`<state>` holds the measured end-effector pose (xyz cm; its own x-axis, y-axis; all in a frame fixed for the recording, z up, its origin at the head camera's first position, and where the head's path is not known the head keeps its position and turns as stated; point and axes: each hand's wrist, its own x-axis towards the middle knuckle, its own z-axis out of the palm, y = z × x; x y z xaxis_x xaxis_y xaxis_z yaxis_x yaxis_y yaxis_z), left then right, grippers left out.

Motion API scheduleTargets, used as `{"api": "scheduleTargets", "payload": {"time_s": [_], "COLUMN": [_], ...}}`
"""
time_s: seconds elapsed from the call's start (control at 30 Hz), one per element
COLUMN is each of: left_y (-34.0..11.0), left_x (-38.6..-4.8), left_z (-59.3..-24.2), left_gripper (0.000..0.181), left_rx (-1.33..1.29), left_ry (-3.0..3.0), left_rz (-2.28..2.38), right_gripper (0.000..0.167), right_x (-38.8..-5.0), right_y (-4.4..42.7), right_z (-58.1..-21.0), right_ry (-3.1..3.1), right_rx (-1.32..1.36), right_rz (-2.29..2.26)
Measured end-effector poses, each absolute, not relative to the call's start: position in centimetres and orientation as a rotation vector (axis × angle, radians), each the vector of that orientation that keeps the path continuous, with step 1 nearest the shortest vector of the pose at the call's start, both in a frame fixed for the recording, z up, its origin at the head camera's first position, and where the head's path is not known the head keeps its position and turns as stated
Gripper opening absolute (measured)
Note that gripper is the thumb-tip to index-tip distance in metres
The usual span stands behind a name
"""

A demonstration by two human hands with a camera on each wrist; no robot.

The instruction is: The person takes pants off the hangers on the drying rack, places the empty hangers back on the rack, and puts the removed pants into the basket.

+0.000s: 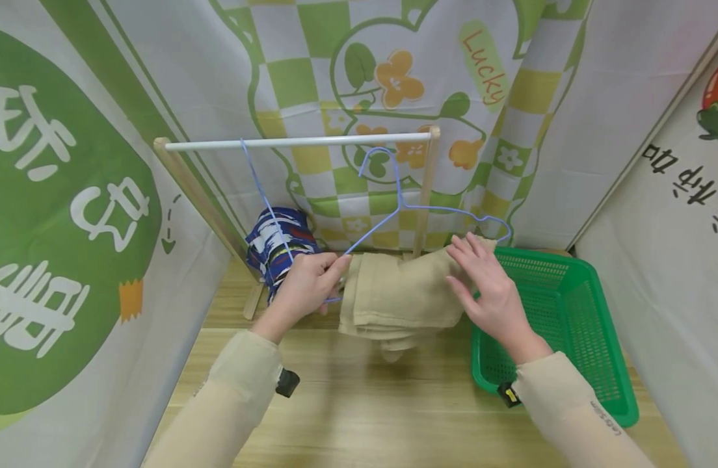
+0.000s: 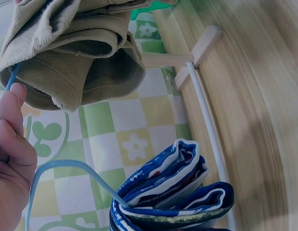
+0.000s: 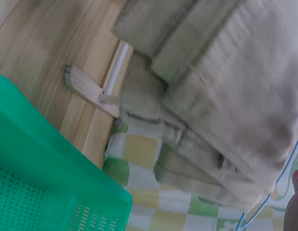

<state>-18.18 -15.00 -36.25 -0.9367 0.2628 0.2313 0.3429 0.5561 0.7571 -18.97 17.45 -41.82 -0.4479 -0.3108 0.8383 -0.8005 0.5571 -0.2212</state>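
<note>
Folded khaki trousers (image 1: 408,292) hang over the lower bar of a blue wire hanger (image 1: 400,195), whose hook stands free below the rack's rail. My left hand (image 1: 312,279) grips the hanger at its left end, beside the trousers. Spread fingers of my right hand (image 1: 484,289) rest on the right end of the khaki cloth. Behind my left hand, a patterned blue and white garment (image 1: 283,237) hangs on a second blue hanger (image 1: 262,185) from the rail. In the left wrist view the khaki folds (image 2: 76,53) drape over the wire.
A small rack with a white rail (image 1: 300,140) and wooden posts stands on the wooden table (image 1: 335,403). To the right sits a green plastic basket (image 1: 590,331), close to my right forearm. A checked curtain (image 1: 312,71) hangs behind the rack.
</note>
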Motion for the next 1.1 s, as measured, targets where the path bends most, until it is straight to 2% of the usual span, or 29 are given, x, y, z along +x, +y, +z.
{"api": "scheduleTargets", "payload": {"time_s": [0.33, 0.53, 1.1], "left_y": [-14.3, -13.9, -12.5], "left_x": [-17.8, -17.7, -17.0], "left_z": [-36.4, -36.6, -36.3], "left_gripper": [0.044, 0.045, 0.046], "left_rx": [-0.457, -0.402, -0.291], "left_ry": [-2.653, -2.642, -2.626], "left_rz": [-1.402, -1.452, -1.539], "right_gripper": [0.059, 0.071, 0.106], "right_x": [-17.4, -16.4, -14.1], "right_y": [15.5, 14.4, 10.8], "right_z": [-42.8, -43.6, -46.2], "right_ry": [-2.040, -2.117, -2.174], "right_rx": [1.020, 1.066, 0.940], "right_rz": [0.689, 0.625, 0.509]}}
